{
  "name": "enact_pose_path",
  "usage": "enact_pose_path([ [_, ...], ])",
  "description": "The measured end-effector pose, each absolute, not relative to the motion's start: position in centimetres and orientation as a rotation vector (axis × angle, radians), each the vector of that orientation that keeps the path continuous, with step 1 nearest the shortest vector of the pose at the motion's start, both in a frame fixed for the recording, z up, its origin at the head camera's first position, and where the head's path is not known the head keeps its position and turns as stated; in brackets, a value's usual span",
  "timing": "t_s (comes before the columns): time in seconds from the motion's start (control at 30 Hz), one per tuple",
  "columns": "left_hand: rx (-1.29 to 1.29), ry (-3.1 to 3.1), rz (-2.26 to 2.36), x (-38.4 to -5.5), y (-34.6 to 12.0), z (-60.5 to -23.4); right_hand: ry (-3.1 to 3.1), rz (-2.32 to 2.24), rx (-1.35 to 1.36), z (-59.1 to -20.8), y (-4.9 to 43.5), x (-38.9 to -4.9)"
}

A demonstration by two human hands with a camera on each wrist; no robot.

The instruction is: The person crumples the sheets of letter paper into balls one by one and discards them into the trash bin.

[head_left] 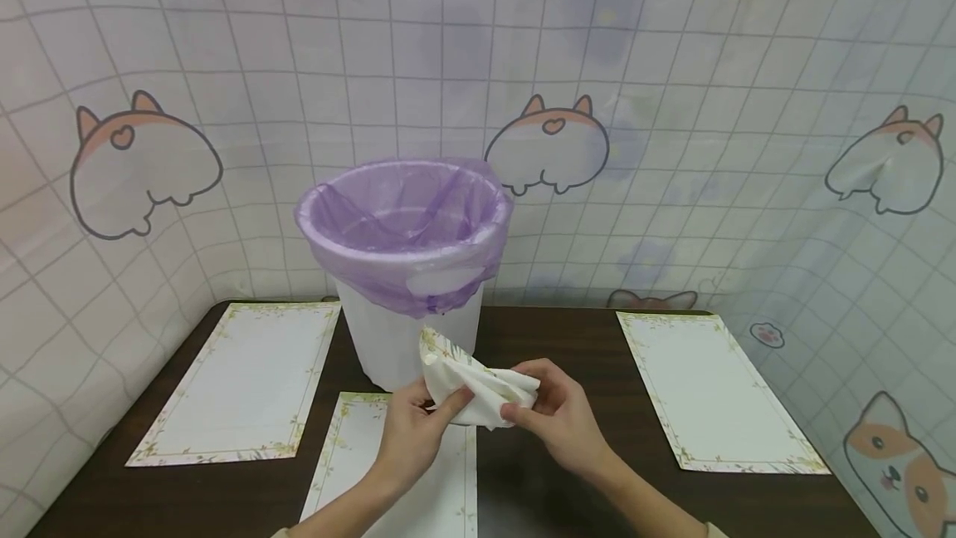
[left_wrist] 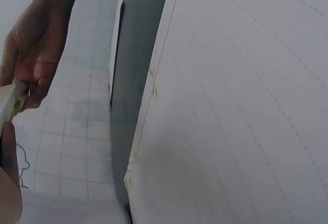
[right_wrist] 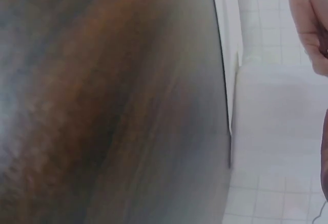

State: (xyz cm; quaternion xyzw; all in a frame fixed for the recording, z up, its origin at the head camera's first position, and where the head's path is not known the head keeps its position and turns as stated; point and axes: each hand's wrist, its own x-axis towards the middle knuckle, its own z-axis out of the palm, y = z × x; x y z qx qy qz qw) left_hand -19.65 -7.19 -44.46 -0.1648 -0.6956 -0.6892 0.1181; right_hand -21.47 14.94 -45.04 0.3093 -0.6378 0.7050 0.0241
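Both hands hold a crumpled sheet of floral-bordered paper (head_left: 485,388) up in front of the bin in the head view. The left hand (head_left: 418,430) pinches its left side, thumb on the near face. On the other side, the right hand (head_left: 556,413) grips the sheet's right end between thumb and curled fingers. A white bin (head_left: 418,339) with a purple liner bag (head_left: 403,272) folded over its rim stands just beyond. Only a pale edge of the crumpled paper (left_wrist: 7,103) shows in the left wrist view; in the right wrist view it is out of sight.
Flat bordered sheets lie on the dark table (head_left: 553,471): one at the left (head_left: 231,388), one under the left forearm (head_left: 441,488), one at the right (head_left: 717,397). A gridded curtain with cartoon dogs (head_left: 672,65) surrounds the table at the back and sides.
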Motion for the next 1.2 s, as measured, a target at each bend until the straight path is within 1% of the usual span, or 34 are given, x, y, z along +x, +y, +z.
enact_pose_path([
  [0.17, -0.556, -2.099, -2.21, -20.1, -7.7, -44.5, -1.932, 2.242, 0.925, -44.9, 15.3, -21.7],
  [0.27, -0.523, -2.087, -2.391, -20.3, -7.9, -44.6, -1.939, 2.287, 0.894, -44.9, 15.3, -21.7],
  [0.37, -0.448, -2.088, -2.46, -20.2, -7.9, -44.4, -1.945, 2.289, 0.877, -44.8, 15.4, -21.8],
  [0.47, -0.365, -2.107, -2.374, -19.8, -7.9, -44.0, -1.935, 2.285, 0.83, -44.8, 15.6, -21.9],
  [0.6, -0.244, -2.081, -2.119, -19.2, -8.0, -43.7, -1.926, 2.263, 0.768, -44.9, 15.8, -22.0],
  [0.7, -0.302, -2.037, -1.821, -18.8, -8.2, -43.8, -1.929, 2.238, 0.77, -44.9, 15.7, -22.0],
  [0.83, -0.485, -1.962, -1.558, -18.6, -8.1, -43.8, -1.93, 2.18, 0.803, -44.8, 15.4, -21.8],
  [0.93, -0.539, -1.954, -1.6, -18.2, -7.9, -43.9, -1.954, 2.097, 0.835, -44.7, 15.3, -21.7],
  [1.2, -0.542, -2.009, -1.71, -16.6, -6.9, -44.2, -1.925, 1.99, 0.938, -44.3, 15.0, -21.4],
])
